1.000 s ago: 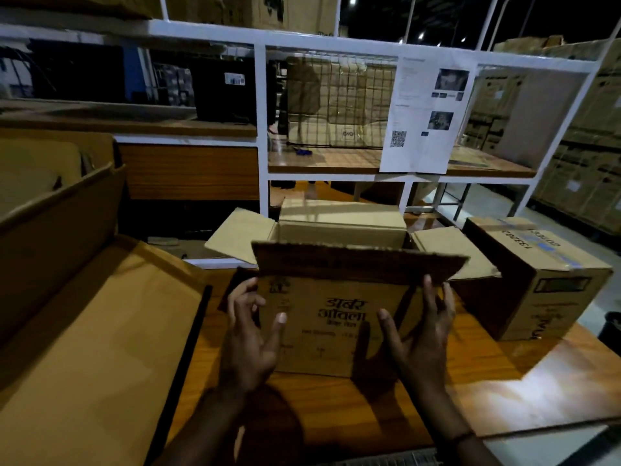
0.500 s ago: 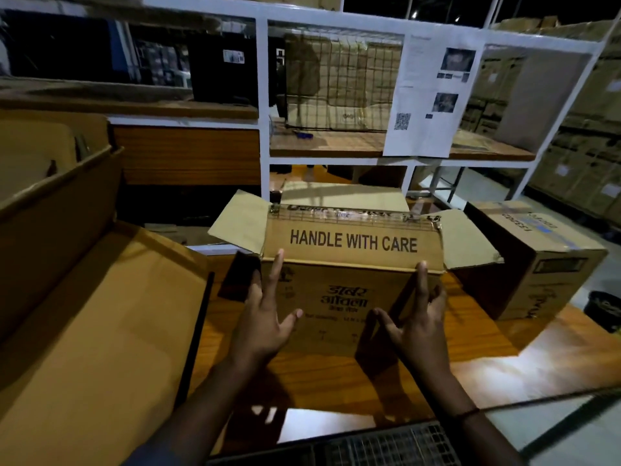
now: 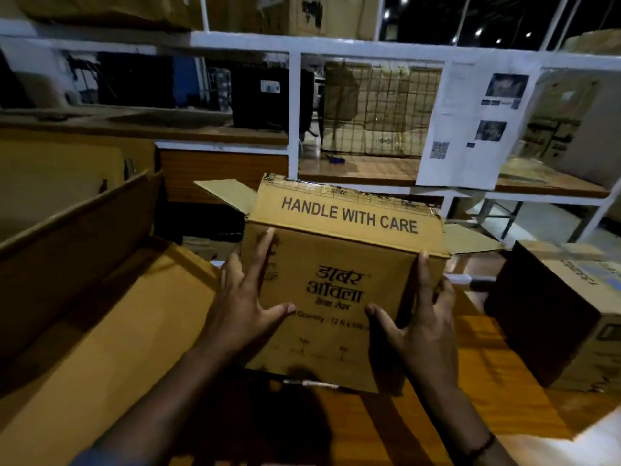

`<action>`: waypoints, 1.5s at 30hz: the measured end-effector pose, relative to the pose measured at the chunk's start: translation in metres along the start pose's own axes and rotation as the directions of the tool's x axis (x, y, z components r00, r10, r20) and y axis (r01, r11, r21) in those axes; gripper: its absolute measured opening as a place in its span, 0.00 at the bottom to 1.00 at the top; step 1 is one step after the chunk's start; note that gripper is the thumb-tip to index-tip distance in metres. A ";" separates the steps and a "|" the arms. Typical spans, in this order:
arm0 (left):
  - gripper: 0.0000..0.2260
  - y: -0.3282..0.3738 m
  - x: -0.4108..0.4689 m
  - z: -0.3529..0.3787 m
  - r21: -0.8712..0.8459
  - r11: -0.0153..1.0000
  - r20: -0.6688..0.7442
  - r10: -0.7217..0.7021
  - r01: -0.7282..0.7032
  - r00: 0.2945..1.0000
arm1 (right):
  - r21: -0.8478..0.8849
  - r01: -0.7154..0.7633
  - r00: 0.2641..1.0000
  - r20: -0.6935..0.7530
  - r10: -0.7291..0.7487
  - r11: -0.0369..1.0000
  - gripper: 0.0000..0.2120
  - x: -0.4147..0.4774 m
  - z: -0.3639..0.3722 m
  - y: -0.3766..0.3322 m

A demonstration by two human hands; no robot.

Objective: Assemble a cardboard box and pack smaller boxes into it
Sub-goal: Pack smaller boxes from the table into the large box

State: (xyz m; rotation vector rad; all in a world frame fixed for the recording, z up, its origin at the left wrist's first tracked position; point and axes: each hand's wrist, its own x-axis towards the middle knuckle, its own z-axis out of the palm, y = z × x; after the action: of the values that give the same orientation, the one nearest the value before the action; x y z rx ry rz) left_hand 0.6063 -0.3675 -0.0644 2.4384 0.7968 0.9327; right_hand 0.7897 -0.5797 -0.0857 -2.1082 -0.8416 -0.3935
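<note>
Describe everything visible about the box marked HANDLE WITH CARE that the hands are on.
The box is brown corrugated cardboard on the wooden table, top unsealed. Its near flap, printed HANDLE WITH CARE, is raised; side flaps splay outward. The front panel carries dark Hindi lettering and faint quantity text. The left hand lies spread on its front left; the right hand holds its right edge.
</note>
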 end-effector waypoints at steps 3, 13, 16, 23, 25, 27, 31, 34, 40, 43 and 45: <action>0.55 0.013 0.018 -0.032 0.017 0.998 -0.033 0.063 -0.062 0.997 | 0.046 0.048 0.998 -0.045 -0.046 0.998 0.58 0.025 -0.014 -0.013; 0.54 0.074 0.093 -0.156 0.136 0.986 -0.169 0.120 -0.097 0.978 | 0.100 0.162 0.973 -0.181 -0.142 0.982 0.54 0.109 -0.064 -0.117; 0.55 0.076 0.110 -0.182 0.122 0.987 -0.201 0.126 -0.103 0.972 | 0.115 0.196 0.965 -0.201 -0.170 0.974 0.52 0.124 -0.066 -0.146; 0.55 0.067 0.135 -0.266 0.116 0.978 -0.229 0.198 -0.175 0.953 | 0.107 0.263 0.921 -0.325 -0.216 0.959 0.51 0.137 -0.073 -0.220; 0.54 0.057 0.138 -0.296 0.100 0.970 -0.235 0.241 -0.223 0.942 | 0.106 0.287 0.902 -0.364 -0.232 0.952 0.50 0.134 -0.071 -0.249; 0.54 0.045 0.138 -0.322 0.107 0.958 -0.252 0.285 -0.266 0.925 | 0.107 0.303 0.889 -0.390 -0.240 0.947 0.50 0.130 -0.067 -0.277; 0.54 -0.008 0.123 -0.384 0.140 0.942 -0.286 0.335 -0.306 0.898 | 0.084 0.337 0.862 -0.429 -0.271 0.938 0.50 0.107 -0.042 -0.352; 0.53 -0.058 0.110 -0.439 0.150 0.936 -0.291 0.349 -0.318 0.891 | 0.073 0.357 0.850 -0.438 -0.292 0.931 0.50 0.084 -0.016 -0.414; 0.53 -0.162 0.108 -0.555 0.157 0.957 -0.317 0.281 -0.242 0.906 | 0.157 0.315 0.908 -0.338 -0.248 0.936 0.53 0.057 0.048 -0.558; 0.53 -0.211 0.116 -0.592 0.159 0.966 -0.289 0.245 -0.206 0.925 | 0.209 0.306 0.928 -0.282 -0.242 0.929 0.56 0.051 0.082 -0.605; 0.54 -0.244 0.118 -0.606 0.158 0.974 -0.270 0.201 -0.163 0.942 | 0.216 0.290 0.941 -0.242 -0.237 0.932 0.57 0.048 0.110 -0.628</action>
State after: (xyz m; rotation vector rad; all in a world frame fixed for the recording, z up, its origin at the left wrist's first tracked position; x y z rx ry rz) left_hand 0.1649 -0.0077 0.2768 2.5610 0.7571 1.3661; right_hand 0.3930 -0.1925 0.2330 -1.6913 -0.9966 -0.6112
